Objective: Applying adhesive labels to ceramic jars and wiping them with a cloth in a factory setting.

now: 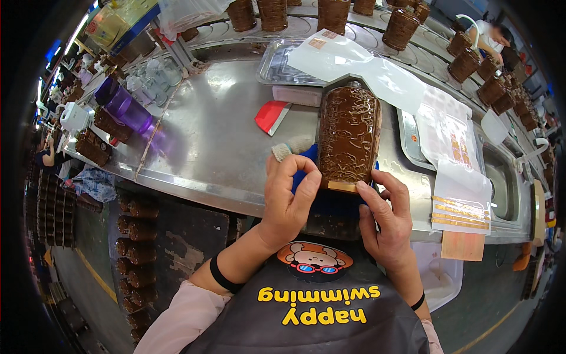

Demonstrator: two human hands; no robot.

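Observation:
A brown glazed bottle [349,133] with a raised pattern lies in front of me, its neck away from me and its base toward me. It rests over something blue [336,202]. A narrow gold strip [342,186] runs across its base edge. My left hand [290,192] is closed in a pinch of thumb and forefinger at the strip's left end; a knitted cover is on one fingertip. The fingertips of my right hand [387,206] press the strip's right end and the bottle's side. Whether either strip end is between the fingers is partly hidden.
On the metal bench [206,133] lie a red and white packet [272,117], a metal tray [289,62] and a sheet with gold strips [461,206]. A purple water bottle [127,106] stands left, a sink [504,177] right. Brown bottles [333,15] line the conveyor behind.

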